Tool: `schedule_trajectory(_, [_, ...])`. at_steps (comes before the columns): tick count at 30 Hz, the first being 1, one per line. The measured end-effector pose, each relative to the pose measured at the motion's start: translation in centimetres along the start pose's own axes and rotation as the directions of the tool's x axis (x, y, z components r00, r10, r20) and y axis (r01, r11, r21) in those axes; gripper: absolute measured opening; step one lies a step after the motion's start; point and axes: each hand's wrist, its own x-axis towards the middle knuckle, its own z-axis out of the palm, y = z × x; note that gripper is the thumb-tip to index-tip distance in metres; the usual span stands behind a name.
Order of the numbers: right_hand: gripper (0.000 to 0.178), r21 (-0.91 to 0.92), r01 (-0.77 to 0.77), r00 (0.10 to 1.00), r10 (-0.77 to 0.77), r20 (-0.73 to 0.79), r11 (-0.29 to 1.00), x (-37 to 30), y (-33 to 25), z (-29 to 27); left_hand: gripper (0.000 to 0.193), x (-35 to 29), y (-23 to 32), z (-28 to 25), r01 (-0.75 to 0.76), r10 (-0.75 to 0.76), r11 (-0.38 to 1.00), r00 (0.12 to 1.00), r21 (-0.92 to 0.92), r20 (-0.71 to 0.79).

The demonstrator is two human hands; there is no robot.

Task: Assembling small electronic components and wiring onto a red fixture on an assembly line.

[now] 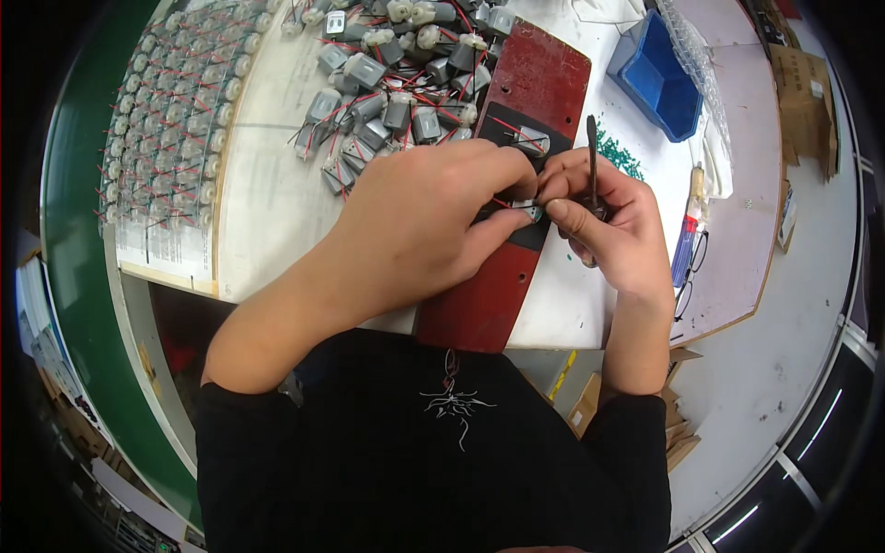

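Note:
My left hand (424,207) is closed on a small grey motor (530,213) with red and black wires, its thumb and forefinger pinching it over the black pad (555,170) of a red board (479,304). My right hand (622,221) is closed too, with its thumb and forefinger tips meeting at the motor's end near a wire. A slim dark metal tool (593,157) sticks up from between its curled fingers; its lower part is hidden. Another motor (530,140) with a red wire lies on the pad just beyond my fingers.
Loose motors (396,101) are heaped left of the board. Rows of motors (175,120) stand in a clear tray at far left. A blue bin (656,83), scattered green bits (616,152), a blue-and-red item (684,249) and eyeglasses (698,263) lie on the right.

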Motion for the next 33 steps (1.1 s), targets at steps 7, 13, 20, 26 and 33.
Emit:
schedule_trajectory(7, [0.016,-0.024,0.039,0.999,-0.04,-0.031,0.999,-0.1,0.3,0.5,0.011,0.1,-0.2,0.7,0.036,-0.038,0.998,0.998,-0.054,-0.04])
schedule_trajectory(13, [0.02,-0.241,0.162,0.979,-0.186,-0.079,0.957,-0.2,0.9,1.1,0.013,-0.1,-0.5,1.0,-0.037,0.039,0.999,0.996,0.028,-0.084])
schedule_trajectory(20, [0.007,-0.17,0.102,0.986,-0.122,-0.114,0.98,-0.4,0.0,1.5,0.016,-0.1,-0.2,0.6,-0.002,0.004,0.999,0.999,0.049,-0.037])
schedule_trajectory(26, [0.006,-0.146,0.089,0.99,-0.104,-0.099,0.985,-0.4,-0.2,1.5,0.02,-0.1,-0.1,0.3,0.018,-0.018,0.999,1.0,0.031,0.011])
schedule_trajectory(33, [0.005,-0.137,0.094,0.989,-0.108,-0.099,0.986,-0.5,-0.3,1.5,0.021,-0.1,-0.2,0.3,0.027,-0.028,0.999,0.999,0.037,0.027])
